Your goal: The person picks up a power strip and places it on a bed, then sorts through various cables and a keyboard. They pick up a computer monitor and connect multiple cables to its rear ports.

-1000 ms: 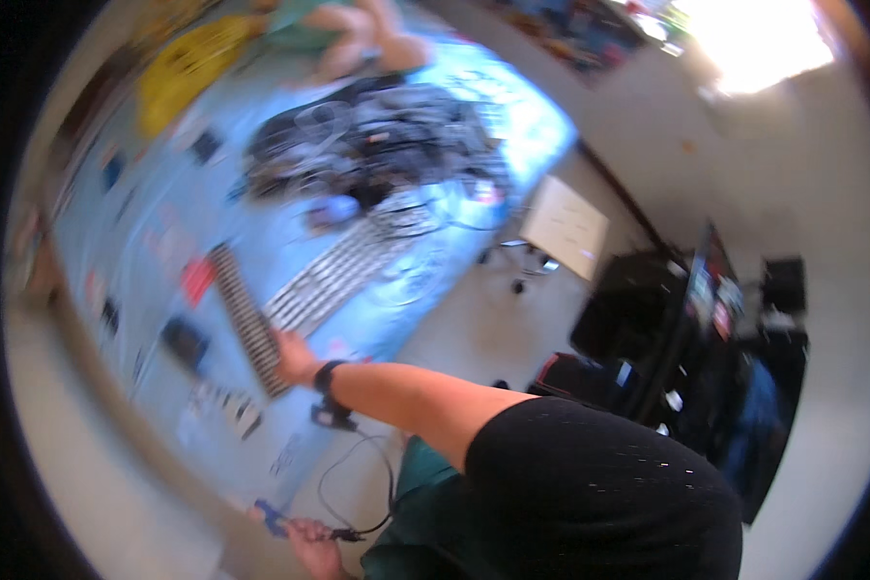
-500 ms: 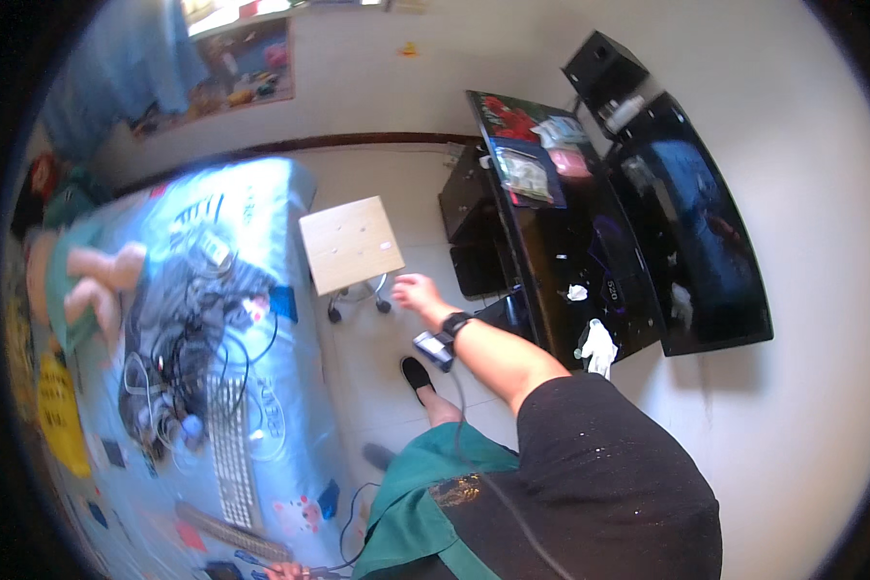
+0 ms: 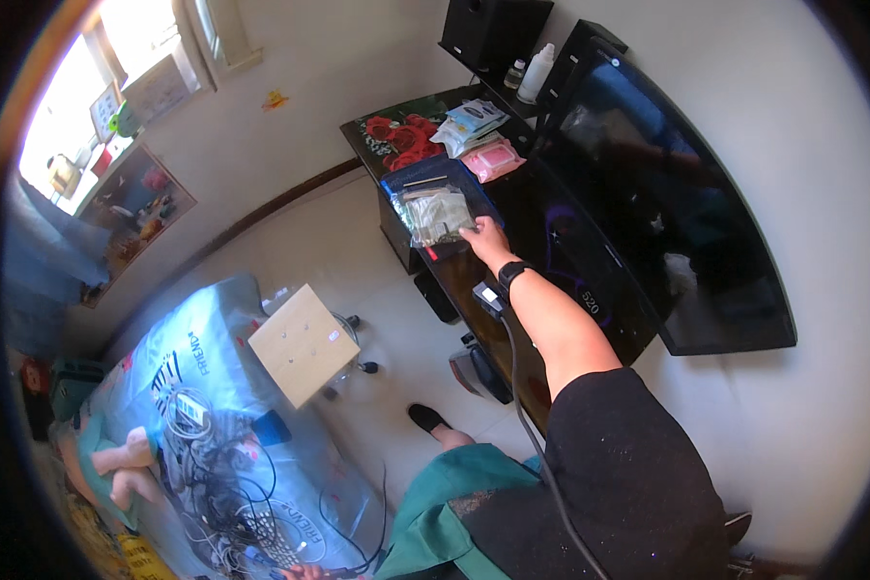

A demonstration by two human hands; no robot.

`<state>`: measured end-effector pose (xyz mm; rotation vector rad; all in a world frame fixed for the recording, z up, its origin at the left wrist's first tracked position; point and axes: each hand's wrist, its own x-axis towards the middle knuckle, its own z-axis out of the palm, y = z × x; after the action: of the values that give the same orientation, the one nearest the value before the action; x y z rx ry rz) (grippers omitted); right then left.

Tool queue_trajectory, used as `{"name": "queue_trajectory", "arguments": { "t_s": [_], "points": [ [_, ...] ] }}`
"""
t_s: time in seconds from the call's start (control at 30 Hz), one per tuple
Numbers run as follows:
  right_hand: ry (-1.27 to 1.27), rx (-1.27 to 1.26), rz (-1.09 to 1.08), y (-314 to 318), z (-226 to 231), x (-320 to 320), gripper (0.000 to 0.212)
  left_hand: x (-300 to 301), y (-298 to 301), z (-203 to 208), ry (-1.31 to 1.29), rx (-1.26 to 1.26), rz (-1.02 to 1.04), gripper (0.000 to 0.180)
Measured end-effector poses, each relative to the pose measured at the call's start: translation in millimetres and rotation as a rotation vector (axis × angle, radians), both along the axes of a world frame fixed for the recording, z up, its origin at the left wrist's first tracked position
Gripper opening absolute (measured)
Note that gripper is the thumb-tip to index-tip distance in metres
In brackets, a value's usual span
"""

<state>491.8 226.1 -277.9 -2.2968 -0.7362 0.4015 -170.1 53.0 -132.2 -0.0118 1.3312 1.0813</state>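
Reaching over the desk (image 3: 527, 211), the right hand (image 3: 488, 244) touches a clear bag (image 3: 435, 215) just left of its fingers, their grip unclear. A black cable (image 3: 382, 536) runs beside the left hand (image 3: 305, 572), its fingers' hold also unclear.

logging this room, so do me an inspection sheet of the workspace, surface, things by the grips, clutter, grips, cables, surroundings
Surface: dark, glossy desk, red roses pictured at its far end.
Things by the grips: clear bag of pale contents, lying on a flat blue item.
Clutter: pink pack and white bottle on the desk.
Grips: right grip at the bag's edge, hold unclear; left grip cut off by the lower edge, hold unclear.
Cables: grey cable along the right arm; tangled pile on the bed.
Surroundings: stool by the bed; large dark screen by the desk.
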Motion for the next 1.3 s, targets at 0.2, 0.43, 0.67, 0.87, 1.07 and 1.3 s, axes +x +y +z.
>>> {"name": "queue_trajectory", "arguments": {
  "t_s": [0.2, 0.43, 0.67, 0.87, 1.07, 1.3],
  "points": [
    [-0.042, -0.182, -0.016, 49, 17, 23, 0.071, 51, 39, 23, 0.054, -0.076, -0.034, 0.034],
    [-0.399, -0.174, 0.242, 72, 25, 32, 0.068, 89, 63, 40, 0.110, -0.119, -0.039, 0.033],
    [-0.070, -0.454, -0.198, 80, 20, 88, 0.064, 88, 65, 23, 0.022, -0.079, -0.043, 0.036],
    [-0.025, -0.565, -0.054, 67, 9, 98, 0.078, 103, 96, -56, -0.212, -0.098, -0.347, 0.027],
    [-0.071, -0.353, 0.067, 58, -12, 106, 0.046, 216, 175, -119, -0.088, -0.045, -0.704, 0.029],
    [0.047, -0.270, 0.185, 24, -17, 97, 0.048, 384, 250, -156, 0.047, 0.101, -1.090, 0.038]
  ]
}}
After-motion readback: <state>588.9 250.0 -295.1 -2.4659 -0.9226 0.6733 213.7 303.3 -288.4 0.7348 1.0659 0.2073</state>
